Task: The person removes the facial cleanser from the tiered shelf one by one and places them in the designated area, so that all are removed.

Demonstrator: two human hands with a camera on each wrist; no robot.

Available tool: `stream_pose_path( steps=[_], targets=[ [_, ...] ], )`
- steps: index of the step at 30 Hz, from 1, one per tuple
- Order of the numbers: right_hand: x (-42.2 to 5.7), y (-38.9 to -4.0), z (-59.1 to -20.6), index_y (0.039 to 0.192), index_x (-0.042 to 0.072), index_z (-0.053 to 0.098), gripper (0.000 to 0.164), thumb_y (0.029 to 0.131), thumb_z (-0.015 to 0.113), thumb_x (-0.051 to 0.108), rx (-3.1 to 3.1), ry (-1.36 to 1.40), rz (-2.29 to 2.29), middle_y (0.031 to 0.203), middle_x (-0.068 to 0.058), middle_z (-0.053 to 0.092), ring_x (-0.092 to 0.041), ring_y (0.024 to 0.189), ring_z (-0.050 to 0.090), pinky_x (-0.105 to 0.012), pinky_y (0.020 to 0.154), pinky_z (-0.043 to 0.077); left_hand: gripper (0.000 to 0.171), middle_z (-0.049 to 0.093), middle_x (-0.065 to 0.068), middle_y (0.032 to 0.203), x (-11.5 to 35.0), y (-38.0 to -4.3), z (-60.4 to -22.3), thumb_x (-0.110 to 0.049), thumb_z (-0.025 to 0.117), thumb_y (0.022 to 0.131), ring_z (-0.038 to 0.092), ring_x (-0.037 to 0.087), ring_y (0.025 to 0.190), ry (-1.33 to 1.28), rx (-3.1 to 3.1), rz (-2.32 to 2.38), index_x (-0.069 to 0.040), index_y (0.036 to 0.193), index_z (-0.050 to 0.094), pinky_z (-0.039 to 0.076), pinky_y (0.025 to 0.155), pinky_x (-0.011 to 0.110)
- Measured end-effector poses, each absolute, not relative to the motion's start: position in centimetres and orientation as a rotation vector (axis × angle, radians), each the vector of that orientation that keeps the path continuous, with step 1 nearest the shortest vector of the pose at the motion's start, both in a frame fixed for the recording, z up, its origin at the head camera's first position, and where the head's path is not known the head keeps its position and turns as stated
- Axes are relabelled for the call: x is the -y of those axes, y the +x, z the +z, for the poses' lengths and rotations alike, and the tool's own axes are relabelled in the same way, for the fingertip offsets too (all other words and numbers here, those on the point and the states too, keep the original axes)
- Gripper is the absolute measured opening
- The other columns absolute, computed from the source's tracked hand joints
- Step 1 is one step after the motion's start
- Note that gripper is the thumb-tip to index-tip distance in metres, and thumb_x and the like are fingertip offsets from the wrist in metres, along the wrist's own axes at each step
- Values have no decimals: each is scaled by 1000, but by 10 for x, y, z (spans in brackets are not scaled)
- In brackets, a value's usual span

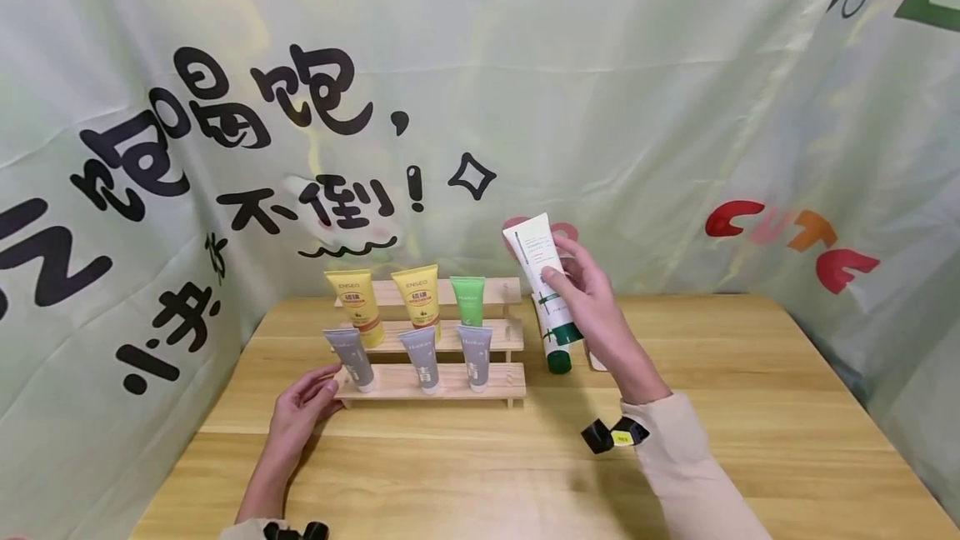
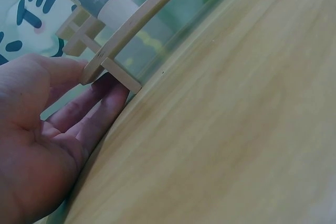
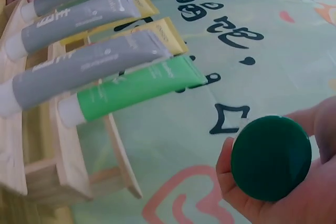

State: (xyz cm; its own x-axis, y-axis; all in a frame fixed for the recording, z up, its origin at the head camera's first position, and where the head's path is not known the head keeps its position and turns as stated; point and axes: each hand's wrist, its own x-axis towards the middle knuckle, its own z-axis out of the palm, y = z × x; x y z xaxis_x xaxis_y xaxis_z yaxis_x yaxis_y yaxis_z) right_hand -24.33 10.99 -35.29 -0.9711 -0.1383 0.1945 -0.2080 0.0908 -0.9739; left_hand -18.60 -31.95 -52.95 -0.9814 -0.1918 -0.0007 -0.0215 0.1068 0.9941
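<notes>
My right hand (image 1: 600, 307) grips a white tube (image 1: 536, 244) with a dark green cap, held tilted above the table to the right of a wooden rack (image 1: 450, 386). In the right wrist view the tube's round green cap (image 3: 271, 158) faces the camera. At the rack's lower left end, my left hand (image 1: 300, 407) holds the corner, thumb at the rail and fingers by the short leg (image 2: 121, 75). Three grey tubes (image 1: 420, 357) stand on the front tier. Behind them are two yellow tubes (image 1: 416, 294) and a green tube (image 1: 468, 298).
A second white tube with a green cap (image 1: 558, 361) is partly hidden behind the held one. Beside it, the edge of a pale object (image 1: 596, 359) shows under my right hand. A printed curtain (image 1: 637, 148) hangs behind the wooden table (image 1: 720, 440).
</notes>
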Motion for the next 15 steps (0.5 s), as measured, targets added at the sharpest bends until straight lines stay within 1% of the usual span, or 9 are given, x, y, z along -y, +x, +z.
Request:
stream_pose_path(
  steps=[3,7,10,12,15],
  targets=[
    [-118,-241,-358,158,18,38,53,109,54,24,2256,331,2062,140,-19,56,-29,106,58,-31,78,57,46,69,-3,117,319,-186,-529,-21,65,103,67,7,99,219,2241,-2002,3,141,55,61,86,28],
    [-127,-237,-368,159,16,37,54,109,53,27,2257,258,2058,143,-18,56,-21,106,60,-27,78,57,46,68,4,122,318,-186,-530,-21,65,103,67,7,99,221,2251,-1991,2,141,56,62,86,28],
    [-133,-235,-374,157,15,42,53,108,56,28,2224,177,2081,142,-18,57,-17,103,63,-25,77,58,45,66,9,124,318,-186,-531,-21,65,104,67,8,99,226,2258,-1988,2,141,56,62,87,28],
    [-136,-233,-378,156,14,44,53,107,58,28,2193,121,2100,142,-19,57,-15,103,64,-25,76,59,45,67,9,123,319,-186,-532,-22,64,104,68,9,99,224,2254,-1991,2,141,56,62,87,29],
    [-141,-230,-385,155,14,45,53,106,59,27,2151,39,2129,139,-16,58,-14,103,63,-24,77,59,46,67,6,120,320,-186,-531,-24,64,104,68,9,99,215,2254,-1994,2,142,55,61,87,28]
  ],
)
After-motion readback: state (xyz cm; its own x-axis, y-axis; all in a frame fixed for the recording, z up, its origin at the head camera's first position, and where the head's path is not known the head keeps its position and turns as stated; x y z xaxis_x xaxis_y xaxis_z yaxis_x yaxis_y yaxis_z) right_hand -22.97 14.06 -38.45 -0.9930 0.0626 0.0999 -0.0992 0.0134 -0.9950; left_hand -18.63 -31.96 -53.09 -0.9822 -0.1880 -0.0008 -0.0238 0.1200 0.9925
